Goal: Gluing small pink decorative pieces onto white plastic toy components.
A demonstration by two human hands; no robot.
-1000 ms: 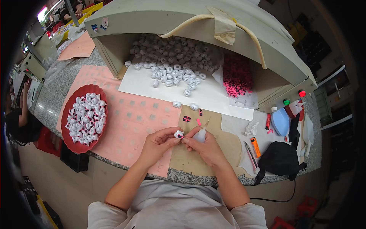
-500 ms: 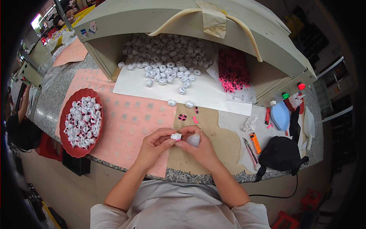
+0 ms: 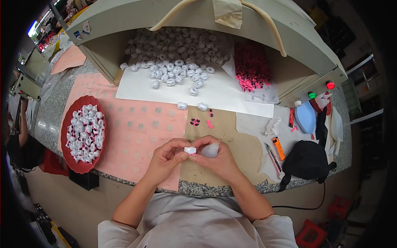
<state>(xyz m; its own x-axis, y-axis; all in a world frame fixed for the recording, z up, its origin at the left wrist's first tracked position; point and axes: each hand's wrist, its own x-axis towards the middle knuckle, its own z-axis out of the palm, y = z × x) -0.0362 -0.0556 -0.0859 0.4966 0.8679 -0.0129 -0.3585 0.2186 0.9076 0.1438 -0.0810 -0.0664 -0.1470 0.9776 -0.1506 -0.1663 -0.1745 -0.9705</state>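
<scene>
In front of my chest, both hands meet around a small white faceted piece (image 3: 190,150) with a pink strip along its lower side. My left hand (image 3: 167,160) pinches it between thumb and fingers. The fingertips of my right hand (image 3: 221,163) press at its other side. That same right hand also keeps a small translucent squeeze bottle (image 3: 209,151) in its palm, a thin tip pointing up past the fingers. Just beyond lie black-and-pink small pieces (image 3: 194,122) and a pink one (image 3: 209,124). Two loose white pieces (image 3: 202,106) rest farther back.
At left stands a red scalloped tray (image 3: 66,151) of white-and-pink pieces. White pieces (image 3: 173,45) and pink-black pieces (image 3: 252,74) are heaped under a grey hood (image 3: 136,22). To the right are an orange cutter (image 3: 278,149), pens (image 3: 273,159), a black bag-like item (image 3: 306,160) and a blue dish (image 3: 304,122).
The white piece has turned slightly between my fingers, and its pink strip now faces lower. Both hands stay in nearly the same place. The whole view has shifted a little.
</scene>
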